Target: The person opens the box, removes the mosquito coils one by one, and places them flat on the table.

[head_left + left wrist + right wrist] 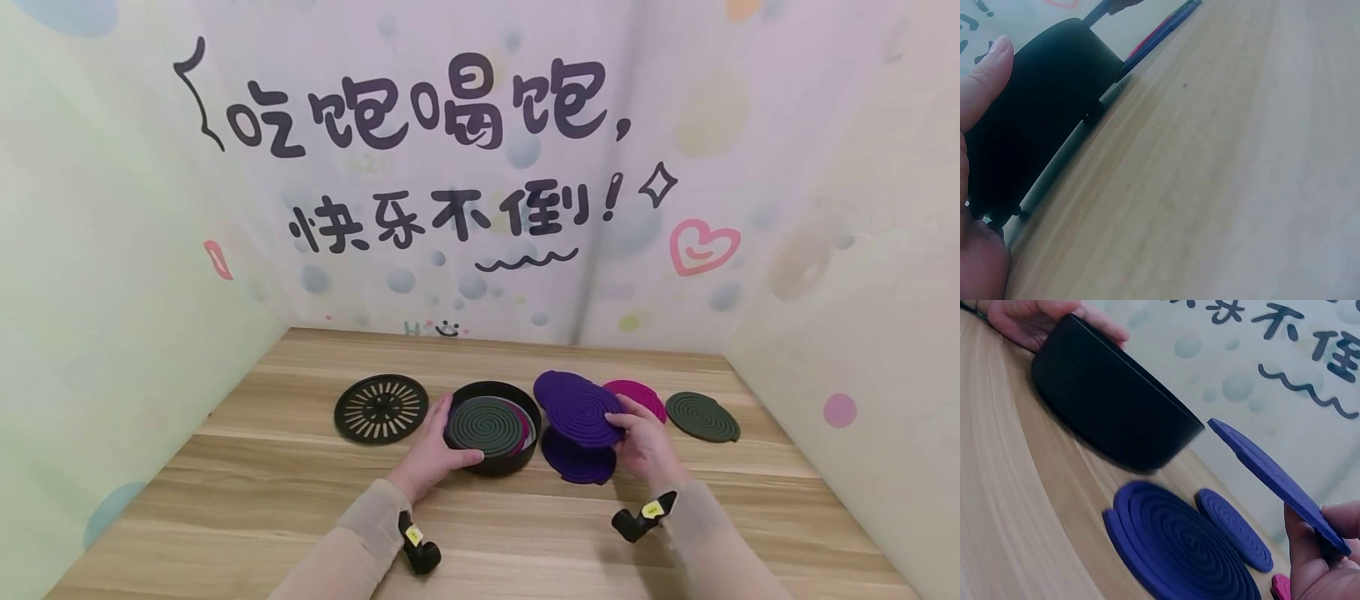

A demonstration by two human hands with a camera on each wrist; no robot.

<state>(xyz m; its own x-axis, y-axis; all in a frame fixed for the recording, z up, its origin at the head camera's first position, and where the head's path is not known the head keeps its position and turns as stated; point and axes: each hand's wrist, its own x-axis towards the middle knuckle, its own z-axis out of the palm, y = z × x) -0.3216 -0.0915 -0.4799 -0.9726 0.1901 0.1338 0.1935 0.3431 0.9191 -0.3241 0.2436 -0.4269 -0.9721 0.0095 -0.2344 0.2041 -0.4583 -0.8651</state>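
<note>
Pinching right hand [645, 442]: thumb and fingers on the right edge of a purple coil mat [581, 412], lower centre-right, raised above another purple mat [577, 463].
Left hand [431, 454]: curved round the left side of the black pan [498, 466], lower centre.
Pan contents: green mat [486, 427] over a magenta one [522, 429].
Wooden table [300, 517]: lower half.
Lettered backdrop [450, 300]: upper half.
</note>
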